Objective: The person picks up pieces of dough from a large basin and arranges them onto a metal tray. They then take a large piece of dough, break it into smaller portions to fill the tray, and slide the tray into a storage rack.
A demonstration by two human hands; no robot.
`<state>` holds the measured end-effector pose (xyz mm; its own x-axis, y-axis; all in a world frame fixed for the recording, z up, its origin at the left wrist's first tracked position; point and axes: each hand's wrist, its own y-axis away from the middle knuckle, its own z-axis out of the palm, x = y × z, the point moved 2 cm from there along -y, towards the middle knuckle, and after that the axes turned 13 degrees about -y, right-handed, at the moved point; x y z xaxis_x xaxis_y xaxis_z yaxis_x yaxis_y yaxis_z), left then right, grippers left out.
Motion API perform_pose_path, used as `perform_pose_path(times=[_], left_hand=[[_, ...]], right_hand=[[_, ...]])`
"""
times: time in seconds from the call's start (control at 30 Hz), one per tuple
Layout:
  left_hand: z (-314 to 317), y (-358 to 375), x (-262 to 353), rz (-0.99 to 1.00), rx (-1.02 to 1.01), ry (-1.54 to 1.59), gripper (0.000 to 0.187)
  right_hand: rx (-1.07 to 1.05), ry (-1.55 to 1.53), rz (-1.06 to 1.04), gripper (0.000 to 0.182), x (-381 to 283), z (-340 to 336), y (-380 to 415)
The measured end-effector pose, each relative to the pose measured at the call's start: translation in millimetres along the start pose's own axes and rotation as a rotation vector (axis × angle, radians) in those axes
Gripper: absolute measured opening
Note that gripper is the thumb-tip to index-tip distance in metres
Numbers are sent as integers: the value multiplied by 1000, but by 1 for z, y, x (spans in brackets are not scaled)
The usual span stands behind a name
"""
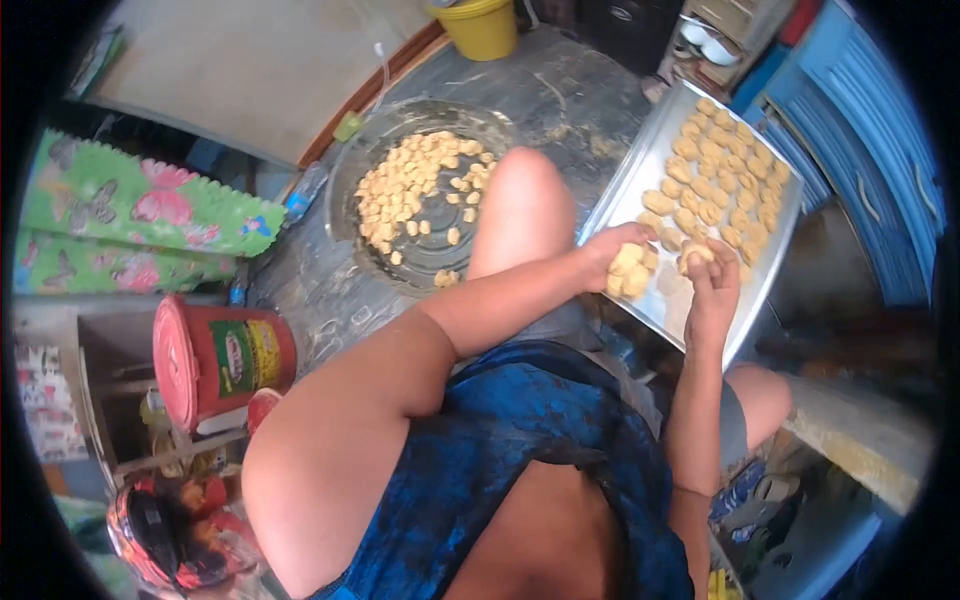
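Note:
My left hand cups several pieces of yellow dough over the near edge of a metal tray. Just to its right, my right hand pinches one dough piece between thumb and fingers, above the same tray. Rows of similar dough pieces cover much of the tray's far and right side. Left of my raised knee stands a wide round basin, with many smaller dough lumps inside; the knee hides part of its right side.
A red lidded bucket lies at the left beside a shelf. Farther off stands a yellow bucket. Blue cabinet doors flank the tray's right side. A green butterfly-print cloth hangs at the left.

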<state>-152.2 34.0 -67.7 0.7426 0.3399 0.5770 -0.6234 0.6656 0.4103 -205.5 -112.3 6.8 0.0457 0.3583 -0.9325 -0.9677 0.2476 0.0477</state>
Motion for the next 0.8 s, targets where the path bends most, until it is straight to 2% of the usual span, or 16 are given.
perform_pose_path(times=[0.03, 0.1, 0.17, 0.23, 0.3, 0.37, 0.47, 0.63, 0.73, 0.8], left_hand=[[-3, -2, -1, -15, 8, 49, 24], [-6, -3, 0, -7, -18, 25, 26], [-7, -5, 1, 7, -70, 37, 25], [-1, -2, 5, 3, -31, 4, 26], [1, -4, 5, 19, -37, 0, 27], [3, -4, 4, 18, -34, -11, 27], [1, -4, 4, 42, -13, -57, 27], [0, 0, 9, 65, 43, -113, 28], [-5, -3, 7, 78, 24, -102, 28], [-5, -3, 7, 92, 15, -93, 27]], right_hand=[[132, -44, -88, 21, -9, -13, 1], [211, 58, -166, 22, -11, -53, 2], [274, 449, -384, 22, -17, -84, 8], [372, 434, -316, 24, -6, -112, 12], [367, 581, -403, 26, -2, -113, 17], [204, 990, -473, 30, 8, -111, 15], [164, 1385, -420, 33, 22, -98, 14], [229, 1180, -404, 21, 30, -112, 1], [192, 1144, -357, 24, 26, -114, -2], [265, 1292, -262, 33, 21, -104, 0]])
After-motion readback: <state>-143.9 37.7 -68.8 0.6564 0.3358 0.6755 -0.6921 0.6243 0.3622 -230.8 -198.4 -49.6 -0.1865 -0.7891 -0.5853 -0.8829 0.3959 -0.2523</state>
